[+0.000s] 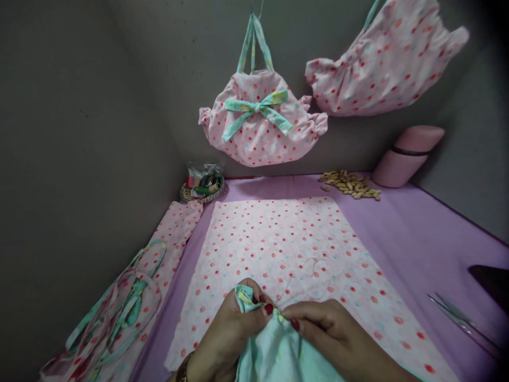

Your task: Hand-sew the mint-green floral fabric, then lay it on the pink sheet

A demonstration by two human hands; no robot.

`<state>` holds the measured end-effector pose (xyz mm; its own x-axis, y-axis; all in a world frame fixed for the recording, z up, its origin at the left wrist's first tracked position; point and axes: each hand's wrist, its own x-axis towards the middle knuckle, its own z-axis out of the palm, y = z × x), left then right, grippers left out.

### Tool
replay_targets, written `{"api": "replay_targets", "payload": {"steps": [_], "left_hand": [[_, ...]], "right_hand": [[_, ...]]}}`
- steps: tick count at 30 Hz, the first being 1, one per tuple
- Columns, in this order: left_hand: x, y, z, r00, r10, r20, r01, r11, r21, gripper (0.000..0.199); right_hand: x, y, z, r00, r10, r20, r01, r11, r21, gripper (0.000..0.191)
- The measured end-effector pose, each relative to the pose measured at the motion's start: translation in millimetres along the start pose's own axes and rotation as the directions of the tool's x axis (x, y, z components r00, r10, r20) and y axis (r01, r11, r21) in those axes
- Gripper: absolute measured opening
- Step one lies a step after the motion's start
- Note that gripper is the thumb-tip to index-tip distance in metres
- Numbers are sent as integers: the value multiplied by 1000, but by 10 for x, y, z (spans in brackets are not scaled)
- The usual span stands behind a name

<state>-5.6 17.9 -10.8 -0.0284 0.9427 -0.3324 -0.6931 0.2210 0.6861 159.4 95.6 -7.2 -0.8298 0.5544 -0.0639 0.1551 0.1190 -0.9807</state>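
Note:
A mint-green cloth (286,350) with yellow patches hangs gathered between my two hands, low in the view. My left hand (234,329) is closed on its folded upper edge, thumb pressed on top. At the same edge, just to the right, the thumb and forefinger of my right hand (334,329) pinch the cloth. A thin pale thread (308,268) trails up from near these fingertips in loose curls; whether a needle is between them cannot be seen. Beneath both hands lies a flat pink dotted fabric sheet (274,233).
Purple cloth covers the table (397,228). Scissors (463,318) and a dark object (491,281) lie right. Folded dotted fabric with ribbons (135,302) lies left. Behind are a thread basket (203,191), peanuts (352,184) and a pink bottle (407,156). Two dotted bags (258,143) hang above.

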Motion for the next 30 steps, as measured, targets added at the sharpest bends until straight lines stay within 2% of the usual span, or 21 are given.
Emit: {"api": "replay_targets", "payload": {"steps": [10,16,22,27,30], "left_hand": [[15,-35,24,999,-24,-41,23,1000,-21,34],[7,-61,50,993,14,-120,-16,1000,-15,33],[30,-61,14,995,21,-98,-17,999,43,37],[-8,-63,107,992,61,-110,-39,982,186,36],[-7,-71,144,987,97,-129,-67,974,217,37]], "right_hand": [[-1,33,64,999,-24,-34,22,998,-53,28],[14,53,66,997,46,-61,-47,999,-15,24],[6,81,36,995,94,-41,-93,995,38,23],[20,57,86,999,27,-40,-28,999,-37,22],[24,32,104,998,22,-54,-27,996,-82,22]]}}
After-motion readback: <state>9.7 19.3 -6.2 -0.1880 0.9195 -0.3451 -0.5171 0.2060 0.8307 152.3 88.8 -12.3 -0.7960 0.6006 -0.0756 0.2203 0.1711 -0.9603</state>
